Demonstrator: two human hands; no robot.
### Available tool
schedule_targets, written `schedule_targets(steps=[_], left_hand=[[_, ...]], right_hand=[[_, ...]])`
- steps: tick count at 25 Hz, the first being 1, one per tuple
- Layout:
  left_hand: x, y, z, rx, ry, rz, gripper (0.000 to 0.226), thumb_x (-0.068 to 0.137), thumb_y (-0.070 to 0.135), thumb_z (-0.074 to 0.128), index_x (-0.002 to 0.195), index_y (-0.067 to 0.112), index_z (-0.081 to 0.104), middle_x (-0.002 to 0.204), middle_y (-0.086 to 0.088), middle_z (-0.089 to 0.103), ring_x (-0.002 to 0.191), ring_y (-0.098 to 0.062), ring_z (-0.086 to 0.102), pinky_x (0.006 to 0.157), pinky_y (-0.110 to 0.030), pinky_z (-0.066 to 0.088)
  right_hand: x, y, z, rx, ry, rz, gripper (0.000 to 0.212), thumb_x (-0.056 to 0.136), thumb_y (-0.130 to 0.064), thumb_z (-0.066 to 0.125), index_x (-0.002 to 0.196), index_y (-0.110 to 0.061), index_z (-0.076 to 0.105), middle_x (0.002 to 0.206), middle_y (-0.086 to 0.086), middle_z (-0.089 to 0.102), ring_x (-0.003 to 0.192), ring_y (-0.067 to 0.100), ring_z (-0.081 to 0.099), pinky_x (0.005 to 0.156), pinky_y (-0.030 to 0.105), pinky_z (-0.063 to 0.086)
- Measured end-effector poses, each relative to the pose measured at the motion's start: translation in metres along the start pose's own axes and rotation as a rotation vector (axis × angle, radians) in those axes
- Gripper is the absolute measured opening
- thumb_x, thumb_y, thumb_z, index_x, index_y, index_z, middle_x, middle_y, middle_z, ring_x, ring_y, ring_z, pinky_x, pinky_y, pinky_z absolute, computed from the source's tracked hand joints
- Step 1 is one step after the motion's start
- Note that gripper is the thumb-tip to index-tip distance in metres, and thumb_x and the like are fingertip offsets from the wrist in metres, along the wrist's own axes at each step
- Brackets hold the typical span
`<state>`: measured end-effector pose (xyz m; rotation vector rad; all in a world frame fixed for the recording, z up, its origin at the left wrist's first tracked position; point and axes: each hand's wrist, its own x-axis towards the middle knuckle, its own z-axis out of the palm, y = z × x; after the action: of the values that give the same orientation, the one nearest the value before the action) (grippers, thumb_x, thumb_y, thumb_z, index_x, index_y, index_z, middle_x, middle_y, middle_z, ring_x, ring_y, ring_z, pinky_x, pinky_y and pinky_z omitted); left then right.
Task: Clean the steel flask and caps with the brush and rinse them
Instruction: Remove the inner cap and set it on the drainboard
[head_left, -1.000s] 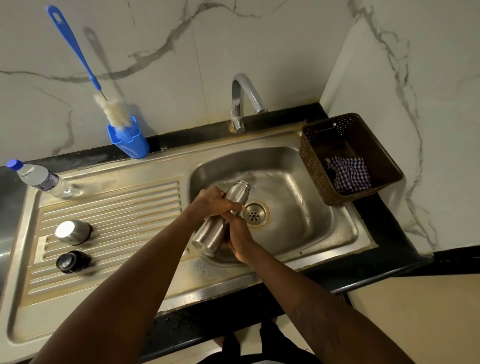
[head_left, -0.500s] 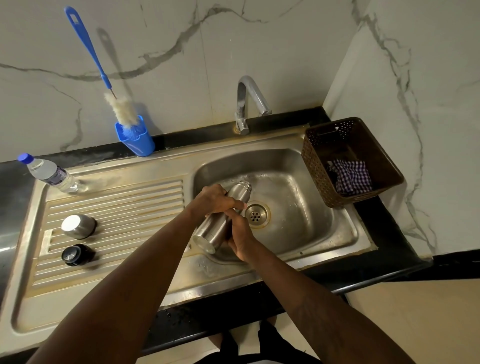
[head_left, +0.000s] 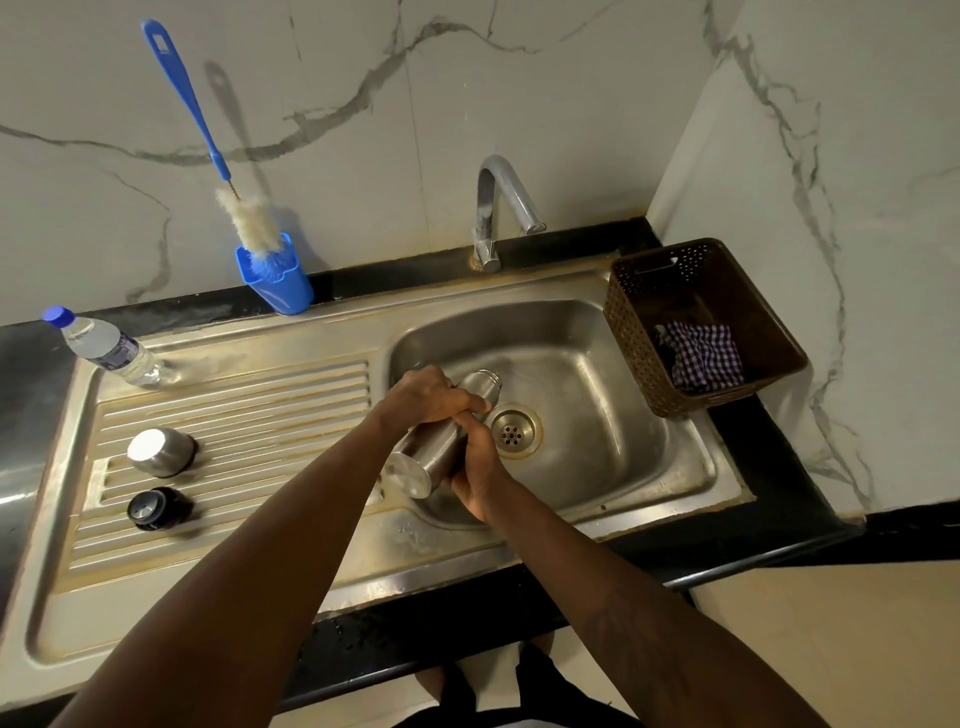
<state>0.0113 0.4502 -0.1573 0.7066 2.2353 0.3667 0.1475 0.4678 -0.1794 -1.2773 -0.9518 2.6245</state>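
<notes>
The steel flask (head_left: 423, 460) is tilted over the sink basin (head_left: 597, 374), its open neck pointing toward the drain and its base toward me. My left hand (head_left: 426, 397) grips its upper body from above. My right hand (head_left: 480, 467) holds the lower body from the right side. Two caps sit on the ribbed drainboard at the left: a steel cap (head_left: 158, 452) and, nearer to me, a black cap (head_left: 153, 509). The blue-handled bottle brush (head_left: 244, 213) stands in a blue holder (head_left: 275, 283) against the wall.
A steel tap (head_left: 498, 208) rises behind the basin, with no water visible. A brown perforated basket (head_left: 644, 358) holding a checked cloth (head_left: 704, 358) stands at the right. A plastic water bottle (head_left: 104, 345) lies at the drainboard's far left corner.
Both hands keep hold of the flask over the basin, with hardly any shift. The whole scene slides slightly as my head moves.
</notes>
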Motion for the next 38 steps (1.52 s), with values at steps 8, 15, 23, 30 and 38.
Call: schedule_targets(steps=[8,15,23,30,38], left_hand=[[-0.003,0.013,-0.006,0.083,-0.016,-0.011,0.06,0.069,0.076,0.07,0.091,0.02,0.074,0.09,-0.006,0.074,0.079,-0.02,0.072,0.077,-0.032,0.06],[-0.011,0.028,-0.019,0.061,-0.011,-0.067,0.056,0.078,0.073,0.07,0.088,0.017,0.068,0.088,-0.009,0.071,0.079,-0.025,0.071,0.084,-0.037,0.06],[-0.018,0.042,-0.025,0.098,-0.042,-0.032,0.054,0.081,0.072,0.068,0.084,0.018,0.066,0.083,-0.006,0.071,0.077,-0.024,0.071,0.089,-0.039,0.059],[-0.027,0.047,-0.031,0.078,-0.029,-0.023,0.053,0.083,0.071,0.068,0.09,0.018,0.065,0.088,-0.008,0.072,0.08,-0.025,0.072,0.091,-0.039,0.059],[-0.04,0.047,-0.035,0.055,-0.01,-0.03,0.05,0.087,0.065,0.068,0.093,0.016,0.061,0.089,-0.009,0.069,0.084,-0.026,0.072,0.09,-0.038,0.059]], right_hand=[[-0.011,-0.006,0.006,0.129,-0.015,0.007,0.046,0.101,-0.045,0.053,0.131,-0.011,0.06,0.117,0.015,0.075,0.111,0.029,0.072,0.1,0.043,0.057],[-0.012,-0.013,0.011,0.312,0.012,0.043,0.055,0.094,-0.05,0.065,0.13,-0.009,0.062,0.117,0.019,0.075,0.111,0.033,0.072,0.094,0.044,0.06],[-0.015,-0.019,0.013,0.402,0.006,0.051,0.06,0.09,-0.051,0.068,0.131,-0.007,0.062,0.108,0.017,0.077,0.104,0.032,0.074,0.083,0.041,0.062],[-0.019,-0.023,0.016,0.418,0.027,0.056,0.058,0.088,-0.049,0.071,0.126,-0.006,0.063,0.099,0.016,0.078,0.099,0.031,0.074,0.077,0.039,0.063],[-0.019,-0.021,0.016,0.361,0.04,0.062,0.062,0.086,-0.053,0.072,0.126,-0.006,0.063,0.11,0.017,0.076,0.105,0.032,0.073,0.087,0.04,0.062]])
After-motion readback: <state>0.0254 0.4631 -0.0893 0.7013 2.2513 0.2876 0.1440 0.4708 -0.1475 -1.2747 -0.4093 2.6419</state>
